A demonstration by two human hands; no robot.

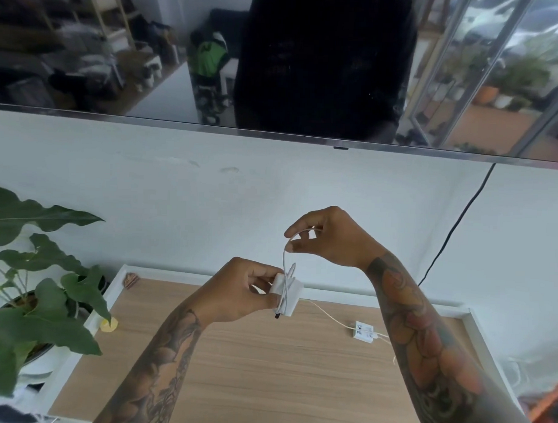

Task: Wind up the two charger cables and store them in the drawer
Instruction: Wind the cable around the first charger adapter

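Above a wooden worktop (266,369), we grip a white charger block (289,292) in our left hand (246,289), fingers curled around it and its white cable (285,265) looped over the block. Our right hand (330,237), raised just above, pinches the cable's free loop between thumb and fingertips. A second white charger (363,330) lies flat on the worktop to the right, its pale cable (328,314) trailing loose across the wood. A leafy potted plant (31,281) stands at left beneath a wall-mounted screen (150,48).
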